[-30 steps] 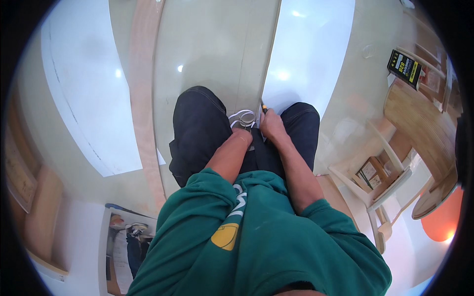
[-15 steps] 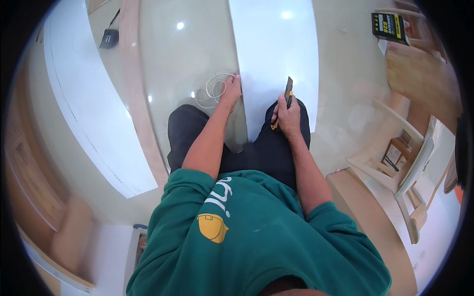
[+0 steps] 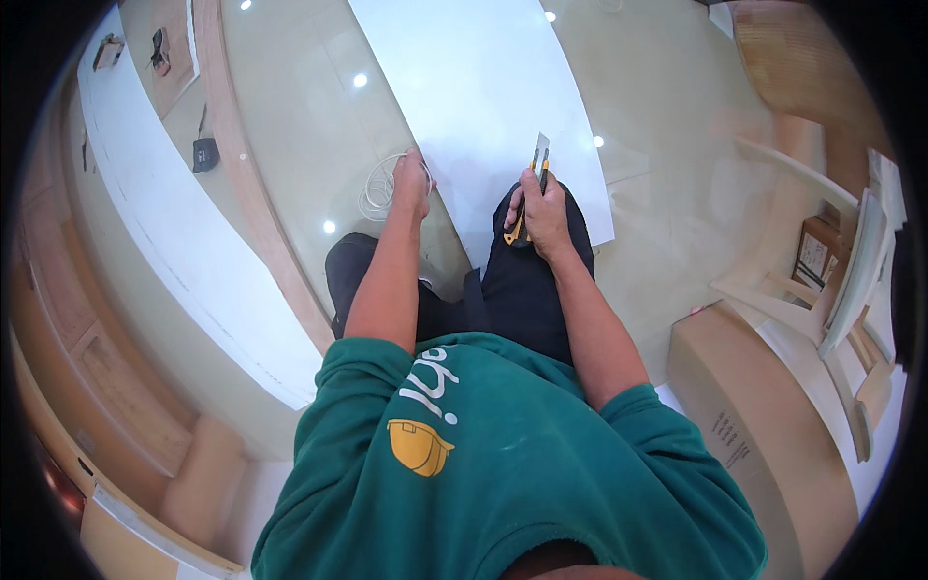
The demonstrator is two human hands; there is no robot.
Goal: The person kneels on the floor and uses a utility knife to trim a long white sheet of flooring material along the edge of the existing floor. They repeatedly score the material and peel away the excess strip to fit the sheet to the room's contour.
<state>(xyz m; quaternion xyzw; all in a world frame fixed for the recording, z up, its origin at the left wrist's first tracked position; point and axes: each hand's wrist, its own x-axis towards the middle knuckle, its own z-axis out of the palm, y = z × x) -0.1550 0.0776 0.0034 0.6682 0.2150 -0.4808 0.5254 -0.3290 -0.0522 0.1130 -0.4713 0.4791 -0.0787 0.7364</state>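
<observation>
Snap-off knife (image 3: pixel 542 155): prob. light, stiff; hold handle (image 3: pixel 517 235).
R hand (image 3: pixel 543 213): wrapped rnd handle, blade (image 3: pixel 542 141) twd 12 o'clock.
L hand (image 3: pixel 411 183): curled, can't tell grip; white coil (image 3: pixel 377 187) 9 o'clock.

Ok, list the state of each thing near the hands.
Utility knife: blade out, gripped in the right hand.
Thin white cord: loosely looped, held by the left hand.
Nearer white sheet: lying flat.
Left white sheet: lying flat.
Wooden strip: laid lengthwise.
Black tape measure: lying down; tape position unclear.
</observation>
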